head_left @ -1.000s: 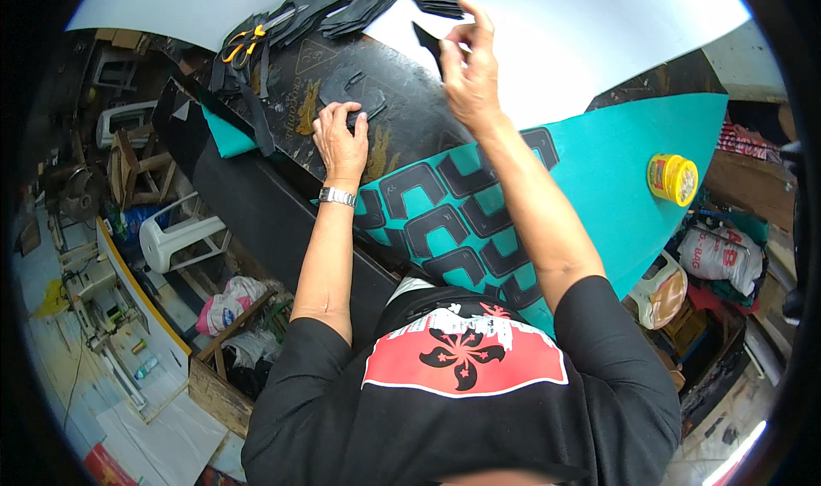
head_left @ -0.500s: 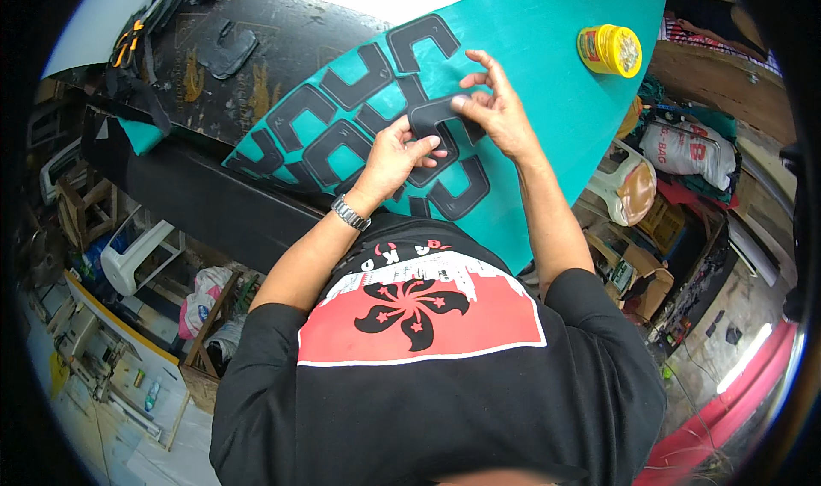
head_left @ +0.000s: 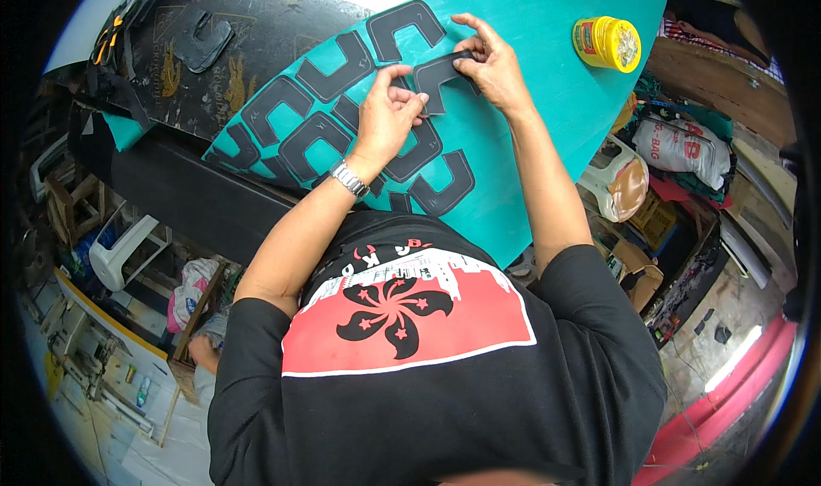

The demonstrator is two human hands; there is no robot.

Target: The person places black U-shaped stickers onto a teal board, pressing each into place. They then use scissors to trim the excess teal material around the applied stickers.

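Far left: orange-handled cutters (head_left: 109,41) lie at the edge of a dark worn black surface (head_left: 256,32), with a loose black rubber cut-out (head_left: 201,41) lying flat just right of them. A white plastic chair (head_left: 124,251) sits lower left, below surface level.

Centre: large teal sheet (head_left: 547,101) lies over the surface, tilted, its lower edge hanging past the surface edge. Black bracket-shaped pieces (head_left: 299,109) are stuck flat on it in a repeating pattern, close together, not overlapping.

Left hand (head_left: 389,114), metal watch at the wrist: fingers curled, thumb and fingertips pinched on the left end of a small black bracket-shaped rubber piece (head_left: 436,75). Piece sits over the teal sheet, between the upper stuck piece and the lower ones; cannot tell if it is fully down or slightly lifted.

Right hand (head_left: 492,71): fingers bent, thumb and forefinger pinched on the right end of the same piece, remaining fingers spread on the sheet just above.

Right: round yellow tin with a yellow lid (head_left: 605,43) stands on the teal sheet, well apart from both hands. Further right, off the surface, a white printed sack (head_left: 684,148) and a white plastic jug (head_left: 616,186) sit at floor level.
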